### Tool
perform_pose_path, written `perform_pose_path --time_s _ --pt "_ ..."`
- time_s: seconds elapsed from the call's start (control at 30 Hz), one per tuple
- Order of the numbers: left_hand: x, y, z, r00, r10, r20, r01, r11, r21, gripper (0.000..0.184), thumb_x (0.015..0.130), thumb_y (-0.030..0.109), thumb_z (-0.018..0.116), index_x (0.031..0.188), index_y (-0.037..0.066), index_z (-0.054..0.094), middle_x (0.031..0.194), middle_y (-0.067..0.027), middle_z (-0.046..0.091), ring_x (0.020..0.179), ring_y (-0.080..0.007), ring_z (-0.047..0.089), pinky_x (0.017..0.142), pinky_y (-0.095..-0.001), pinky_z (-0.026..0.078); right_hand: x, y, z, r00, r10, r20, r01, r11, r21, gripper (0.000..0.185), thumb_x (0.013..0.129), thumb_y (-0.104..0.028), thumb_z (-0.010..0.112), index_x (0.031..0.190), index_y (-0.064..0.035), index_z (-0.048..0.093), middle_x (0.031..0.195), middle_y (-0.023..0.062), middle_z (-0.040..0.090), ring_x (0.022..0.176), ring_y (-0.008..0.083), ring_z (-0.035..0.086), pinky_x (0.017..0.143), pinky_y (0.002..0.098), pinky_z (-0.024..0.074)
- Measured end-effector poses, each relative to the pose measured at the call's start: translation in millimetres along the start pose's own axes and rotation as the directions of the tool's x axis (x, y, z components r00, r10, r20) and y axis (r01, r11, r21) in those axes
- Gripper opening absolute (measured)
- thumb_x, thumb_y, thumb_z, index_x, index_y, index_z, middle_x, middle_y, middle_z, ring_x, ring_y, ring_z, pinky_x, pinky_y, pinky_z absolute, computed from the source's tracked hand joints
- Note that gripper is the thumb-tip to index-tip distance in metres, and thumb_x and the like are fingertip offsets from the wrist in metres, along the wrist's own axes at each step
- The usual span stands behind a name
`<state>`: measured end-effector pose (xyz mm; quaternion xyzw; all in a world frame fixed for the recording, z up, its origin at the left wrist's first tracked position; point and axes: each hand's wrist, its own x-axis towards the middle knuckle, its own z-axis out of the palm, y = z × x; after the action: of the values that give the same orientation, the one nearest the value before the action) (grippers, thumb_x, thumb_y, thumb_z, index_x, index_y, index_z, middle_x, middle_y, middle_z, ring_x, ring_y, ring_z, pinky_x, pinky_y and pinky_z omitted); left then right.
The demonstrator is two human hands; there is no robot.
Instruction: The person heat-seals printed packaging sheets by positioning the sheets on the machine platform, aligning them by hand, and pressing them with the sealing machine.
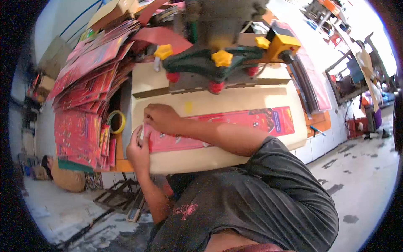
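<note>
A long red printed sheet (235, 122) lies flat on the cream board of the machine. My left hand (138, 149) is at the sheet's left end, its thumb and fingers closed around the corner. Just above it, my right hand (161, 117) reaches across with bent fingers at the same end of the sheet; its fingertips are partly hidden, and what they hold is too small to make out. My right forearm covers part of the sheet's middle.
Stacks of red printed sheets (84, 122) lean at the left, beside a yellow tape roll (116, 122). A machine head with yellow knobs (221, 58) overhangs the board. A yellow box (283, 48) and a blue pen (317, 131) are on the right.
</note>
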<state>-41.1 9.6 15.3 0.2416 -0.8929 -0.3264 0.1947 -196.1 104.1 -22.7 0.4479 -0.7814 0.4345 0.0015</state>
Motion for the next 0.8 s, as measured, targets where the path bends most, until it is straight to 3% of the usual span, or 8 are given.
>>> perform_pose_path --time_s 0.1,0.2,0.27,0.3,0.43,0.6,0.67,0.8 --pt "2 -2 3 1.000 -0.004 0.001 0.004 1.000 -0.028 0.042 0.095 0.031 0.071 0.128 0.006 0.067 0.064 -0.0043 0.034 0.061 -0.0152 0.038 0.057 -0.0354 0.035 0 1 2 0.998 0.056 0.033 -0.054 0.998 -0.045 0.022 0.091 -0.026 0.063 0.091 -0.0048 0.064 0.094 0.0169 0.065 0.095 0.0382 0.064 0.083 0.0492 0.0523" --pt "3 10 -3 0.999 -0.010 0.043 0.011 1.000 -0.023 0.040 0.096 0.027 0.070 0.127 0.002 0.066 0.068 -0.0065 0.047 0.065 -0.0158 0.044 0.062 -0.0345 0.040 -1 -5 1 0.998 0.056 0.012 -0.056 0.998 -0.013 0.022 0.091 -0.027 0.063 0.091 -0.0048 0.064 0.095 0.0164 0.065 0.095 0.0377 0.064 0.084 0.0493 0.0521" --pt "5 -3 1 0.998 0.062 0.007 -0.061 0.995 -0.073 0.041 0.097 0.026 0.069 0.127 -0.001 0.065 0.085 -0.0129 0.065 0.072 -0.0179 0.051 0.071 -0.0346 0.047 -1 -6 -3 0.998 0.037 0.045 -0.036 0.999 -0.024 0.021 0.091 -0.026 0.063 0.092 -0.0049 0.064 0.095 0.0160 0.065 0.094 0.0371 0.064 0.084 0.0491 0.0521" --pt "10 -9 3 0.997 0.069 0.042 -0.063 0.989 -0.133 0.042 0.098 0.027 0.068 0.128 -0.002 0.064 0.106 -0.0176 0.070 0.083 -0.0199 0.060 0.082 -0.0343 0.050 1 -4 -7 0.995 0.010 0.101 -0.013 1.000 0.028 0.019 0.089 -0.025 0.063 0.092 -0.0059 0.064 0.096 0.0160 0.064 0.095 0.0368 0.064 0.083 0.0496 0.0523" --pt "7 33 -10 0.987 -0.109 0.121 0.114 0.993 -0.027 0.039 0.100 0.028 0.066 0.125 -0.001 0.064 0.107 -0.0165 0.069 0.093 -0.0203 0.065 0.084 -0.0343 0.052 -1 -6 -9 0.997 -0.013 0.081 0.017 0.998 -0.053 0.018 0.088 -0.024 0.063 0.091 -0.0059 0.065 0.098 0.0166 0.064 0.096 0.0372 0.064 0.083 0.0498 0.0528" --pt "16 0 3 0.996 0.010 0.088 0.006 0.985 -0.175 0.035 0.101 0.028 0.065 0.120 -0.001 0.063 0.100 -0.0159 0.068 0.086 -0.0201 0.063 0.081 -0.0339 0.052 3 4 3 0.996 -0.087 0.031 0.089 0.993 -0.076 0.027 0.082 -0.024 0.065 0.090 0.0022 0.068 0.093 0.0226 0.067 0.090 0.0418 0.069 0.077 0.0550 0.0566" --pt "10 30 -6 0.978 -0.148 0.144 0.164 0.981 -0.108 0.033 0.101 0.026 0.065 0.120 -0.001 0.063 0.101 -0.0151 0.068 0.090 -0.0204 0.065 0.081 -0.0347 0.052 5 5 4 0.997 -0.061 0.043 0.063 0.997 -0.041 0.027 0.082 -0.023 0.065 0.091 0.0024 0.068 0.094 0.0233 0.068 0.091 0.0432 0.069 0.080 0.0554 0.0566" --pt "16 -3 6 0.991 -0.097 0.093 0.113 0.975 -0.192 0.035 0.100 0.028 0.065 0.117 -0.002 0.065 0.100 -0.0161 0.069 0.091 -0.0232 0.067 0.080 -0.0371 0.052 4 -1 -3 0.998 0.042 0.056 -0.046 0.997 0.067 0.020 0.084 -0.022 0.064 0.090 -0.0035 0.067 0.094 0.0181 0.067 0.091 0.0398 0.067 0.079 0.0523 0.0533"
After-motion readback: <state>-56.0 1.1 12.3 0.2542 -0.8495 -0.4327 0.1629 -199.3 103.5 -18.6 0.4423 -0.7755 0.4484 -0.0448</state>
